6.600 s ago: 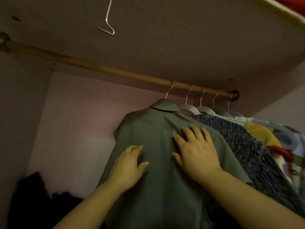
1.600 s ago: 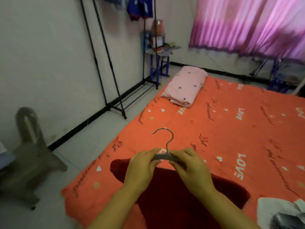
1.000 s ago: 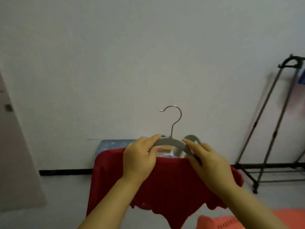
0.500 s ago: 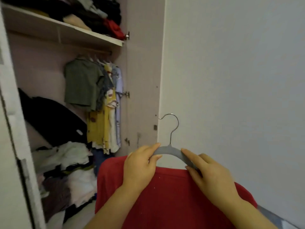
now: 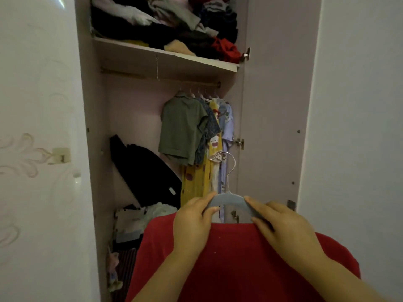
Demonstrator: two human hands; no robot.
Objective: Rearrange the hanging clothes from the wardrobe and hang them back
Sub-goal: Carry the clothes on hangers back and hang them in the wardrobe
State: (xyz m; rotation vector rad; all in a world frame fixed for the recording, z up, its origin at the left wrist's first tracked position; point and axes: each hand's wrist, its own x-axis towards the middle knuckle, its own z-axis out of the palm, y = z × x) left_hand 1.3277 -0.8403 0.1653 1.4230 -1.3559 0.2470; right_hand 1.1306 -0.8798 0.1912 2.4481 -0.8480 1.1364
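Near the camera, a plain red knitted garment (image 5: 235,269) hangs on a grey-blue plastic hanger (image 5: 229,198) with a silver wire hook, held up in front of the open wardrobe. The left hand (image 5: 192,223) pinches the hanger's left shoulder between thumb and fingers. The right hand (image 5: 281,229) has its fingers curled over the right shoulder, where the red fabric begins. Each grip is closed on the hanger, which sits level with its hook upright.

Farther off, a brown wooden rail (image 5: 196,83) runs under a pale wardrobe shelf (image 5: 165,56). At the rail's right end hang an olive-green short-sleeved shirt (image 5: 182,127), a dark blue patterned shirt (image 5: 210,127), a yellow printed garment (image 5: 196,182) and a pale blue printed garment (image 5: 227,125), packed close together. The left part of the rail is bare. A heap of crumpled mixed clothes (image 5: 165,22) lies on the shelf. Below the rail, a large black fabric item (image 5: 144,171) leans against the back wall, with white crumpled clothes (image 5: 139,216) on the wardrobe floor. A white ornamented door (image 5: 39,149) stands at the left.
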